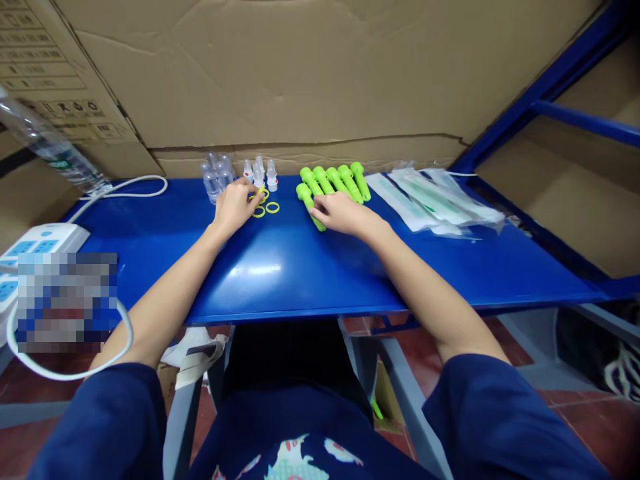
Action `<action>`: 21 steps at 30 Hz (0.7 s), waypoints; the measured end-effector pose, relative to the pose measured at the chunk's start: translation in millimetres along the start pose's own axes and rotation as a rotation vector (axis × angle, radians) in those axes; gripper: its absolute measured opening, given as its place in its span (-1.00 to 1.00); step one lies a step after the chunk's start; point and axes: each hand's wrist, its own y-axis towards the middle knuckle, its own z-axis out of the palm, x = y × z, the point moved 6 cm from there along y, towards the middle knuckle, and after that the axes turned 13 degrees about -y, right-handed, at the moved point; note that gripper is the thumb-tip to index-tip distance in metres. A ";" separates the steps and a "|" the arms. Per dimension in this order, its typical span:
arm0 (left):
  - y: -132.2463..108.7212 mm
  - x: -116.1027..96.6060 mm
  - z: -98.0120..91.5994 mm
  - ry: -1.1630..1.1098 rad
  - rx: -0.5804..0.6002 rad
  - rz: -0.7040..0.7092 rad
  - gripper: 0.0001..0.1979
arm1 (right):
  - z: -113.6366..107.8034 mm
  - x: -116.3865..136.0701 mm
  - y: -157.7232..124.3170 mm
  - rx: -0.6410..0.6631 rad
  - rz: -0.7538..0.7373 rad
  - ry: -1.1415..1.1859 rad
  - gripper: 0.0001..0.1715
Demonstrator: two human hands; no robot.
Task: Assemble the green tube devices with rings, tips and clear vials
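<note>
My left hand (237,208) is at the yellow rings (273,208), with its thumb and fingertips closed on one of them. Several clear plastic caps (212,181) stand just behind that hand. Beside them are small clear-topped white pieces (271,177), some with a red spot. My right hand (341,212) has its fingers closed around the nearest bright green flashlight-shaped piece (305,193), whose lower part is partly covered. Several more such green flashlight-shaped pieces (358,179) lie in a slanted row behind it.
The blue table (300,267) backs onto a cardboard wall (300,73). Clear plastic packets (425,200) with pale green contents lie at right. A white power strip (45,243), its cable (123,333) and a plastic bottle (63,157) are at left. Blue metal bars (590,123) rise on the right.
</note>
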 end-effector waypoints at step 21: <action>-5.4 -26.1 8.6 -0.070 -0.025 0.099 -0.71 | 18.8 -17.2 8.9 -0.060 0.159 0.088 -0.23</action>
